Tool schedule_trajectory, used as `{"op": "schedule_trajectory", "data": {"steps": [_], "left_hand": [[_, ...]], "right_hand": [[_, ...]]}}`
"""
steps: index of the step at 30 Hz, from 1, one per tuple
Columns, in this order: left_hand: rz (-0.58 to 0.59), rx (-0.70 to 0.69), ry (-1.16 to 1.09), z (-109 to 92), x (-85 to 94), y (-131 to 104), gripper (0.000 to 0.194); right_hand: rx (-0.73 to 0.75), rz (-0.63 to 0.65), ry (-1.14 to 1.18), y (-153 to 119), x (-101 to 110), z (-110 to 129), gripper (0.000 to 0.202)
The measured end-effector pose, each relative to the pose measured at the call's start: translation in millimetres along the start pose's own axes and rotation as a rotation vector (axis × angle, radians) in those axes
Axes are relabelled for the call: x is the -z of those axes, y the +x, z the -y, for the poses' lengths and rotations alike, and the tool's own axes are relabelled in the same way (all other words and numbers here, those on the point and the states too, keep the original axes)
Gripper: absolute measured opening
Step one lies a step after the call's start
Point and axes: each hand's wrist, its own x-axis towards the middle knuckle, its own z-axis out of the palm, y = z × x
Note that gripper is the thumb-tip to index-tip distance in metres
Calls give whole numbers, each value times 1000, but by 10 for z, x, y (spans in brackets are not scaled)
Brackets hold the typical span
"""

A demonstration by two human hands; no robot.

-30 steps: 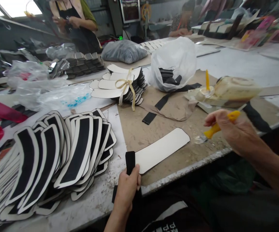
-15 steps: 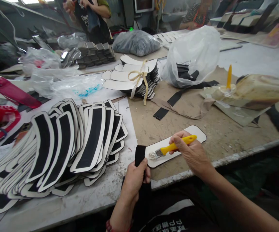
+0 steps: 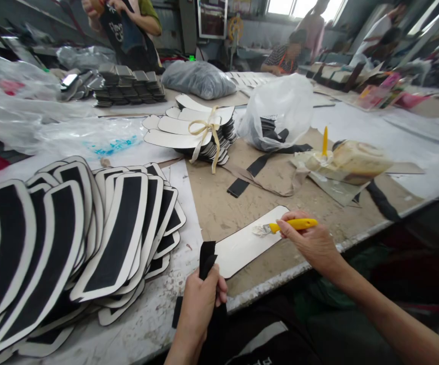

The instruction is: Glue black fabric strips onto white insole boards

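Our left hand [image 3: 199, 298] grips the black strip [image 3: 207, 255], our right hand [image 3: 314, 244] the brush [image 3: 297, 223]; we should stroke the white piece [image 3: 241, 249] evenly.

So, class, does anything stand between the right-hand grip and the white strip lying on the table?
Only the yellow-handled brush that the right-hand grip holds: its bristles are on the white strip, nearer its far end. Nothing else visible stands between them.
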Motion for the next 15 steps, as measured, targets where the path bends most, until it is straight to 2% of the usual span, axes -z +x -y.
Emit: {"op": "schedule_trajectory", "data": {"steps": [4,9,12,15], "left_hand": [[-16,-4,17,29,5,9,41],[-15,0,28,99,19,56,47],[-7,8,33,125,29,72,51],[3,-7,46,113,36,66,53]], "right_hand": [[108,-92,-171,13,168,-120,22],[210,-169,-245,-9,326,-120,16],[281,-144,-327,-98,280,-87,13],[367,-72,-390,-249,111,8,15]]}}
